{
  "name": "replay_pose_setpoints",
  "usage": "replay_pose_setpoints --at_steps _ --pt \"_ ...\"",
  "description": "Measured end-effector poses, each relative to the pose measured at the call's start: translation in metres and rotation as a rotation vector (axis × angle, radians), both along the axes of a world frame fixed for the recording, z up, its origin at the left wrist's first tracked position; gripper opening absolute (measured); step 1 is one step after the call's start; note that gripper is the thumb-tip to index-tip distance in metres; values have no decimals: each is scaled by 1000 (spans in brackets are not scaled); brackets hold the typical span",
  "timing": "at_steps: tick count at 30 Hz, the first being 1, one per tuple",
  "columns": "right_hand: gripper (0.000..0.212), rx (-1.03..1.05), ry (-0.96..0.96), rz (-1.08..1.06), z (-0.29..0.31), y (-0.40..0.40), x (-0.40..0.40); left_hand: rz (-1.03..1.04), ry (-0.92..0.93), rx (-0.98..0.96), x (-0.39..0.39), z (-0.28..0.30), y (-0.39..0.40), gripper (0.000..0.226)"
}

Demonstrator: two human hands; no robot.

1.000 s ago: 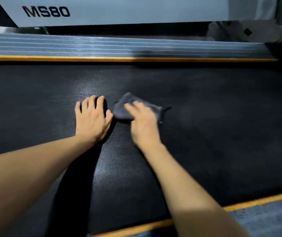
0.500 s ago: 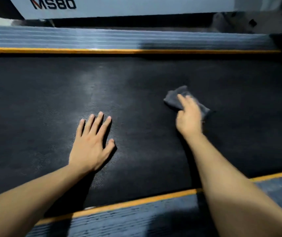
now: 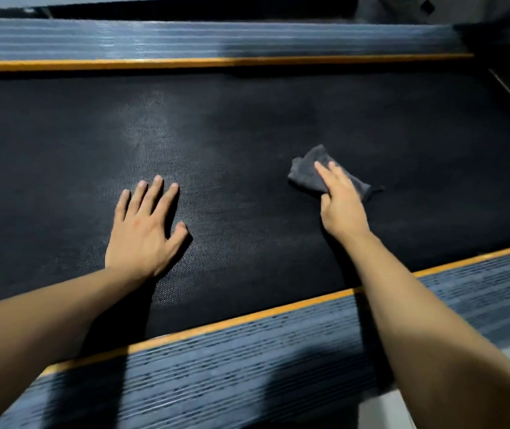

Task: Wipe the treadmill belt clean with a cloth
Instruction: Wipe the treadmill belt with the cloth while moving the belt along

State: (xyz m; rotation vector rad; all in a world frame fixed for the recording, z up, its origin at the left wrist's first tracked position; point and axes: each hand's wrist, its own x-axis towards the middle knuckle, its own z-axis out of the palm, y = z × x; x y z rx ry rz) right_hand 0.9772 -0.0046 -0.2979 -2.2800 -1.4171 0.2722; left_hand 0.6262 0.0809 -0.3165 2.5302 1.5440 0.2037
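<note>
Black textured treadmill belt (image 3: 247, 134) fills most of the head view, fine woven/dimpled pattern, faint pale sheen patches toward the middle. Orange strip (image 3: 216, 61) runs along the far edge of the belt, another orange strip (image 3: 247, 318) along the near edge. Outside each strip sits a grey ribbed side rail: far rail (image 3: 185, 38) with long straight grooves, near rail (image 3: 247, 366) with dashed grooves, partly in arm shadow.

Left hand (image 3: 143, 230): flat on the belt, palm down, fingers spread and straight, grip open, holding nothing. Sits left of belt centre, closer to the near edge than the far.

Right hand (image 3: 340, 202): pressed on top of a dark grey cloth (image 3: 306, 171), fingers extended over it, thumb tucked at the cloth's near side. Grip reads as pinning the cloth against the belt rather than a full fist. Cloth is small, folded/bunched, soft terry-like texture, a corner sticking out past the fingertips toward the far edge, and a thin tail out the right side. Cloth lies on the right half of the belt, well apart from the left hand.
</note>
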Motion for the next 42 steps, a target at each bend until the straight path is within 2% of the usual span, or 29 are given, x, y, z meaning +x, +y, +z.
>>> replay_pose_setpoints --at_steps 4,9,11,14,17,20,22,25,29,31,34,37,39,40,42 --pt "63 55 -11 -74 -8 8 -32 19 7 -6 2 2 -3 71" --pt "66 93 6 201 -11 13 -158 0 9 -17 3 1 0 68" --pt "69 90 21 246 -12 12 -176 5 -10 19 0 0 0 67" --pt "66 100 -68 294 -9 -1 -142 -13 -25 50 1 -2 0 67" --pt "69 12 -88 138 -9 -28 -95 -38 7 9 -4 -3 1 68" --pt "71 -90 -5 -72 2 -43 -40 -26 1 14 -3 -2 2 68" --pt "69 -130 25 -170 6 -45 -38 -27 -1 3 -2 -2 2 67" --pt "71 -66 -58 -65 9 -41 -94 -2 5 1 1 -4 1 65" --pt "76 -94 32 256 11 -47 -177 7 -10 10 -1 -4 0 65" --pt "75 -132 52 337 10 -48 -173 4 -13 18 -1 -5 1 65" --pt "78 -138 106 266 8 -57 -123 -1 -15 5 0 -4 1 64" --pt "78 -188 74 85 11 -69 -64 5 -13 15 -1 -3 1 65" --pt "75 -261 54 40 17 -72 -43 5 -3 17 -1 -4 1 65" --pt "73 -280 15 33 17 -70 -41 7 -2 15 0 -4 2 65" --pt "66 -253 -220 17 20 -69 -46 12 -8 9 0 -4 2 64"
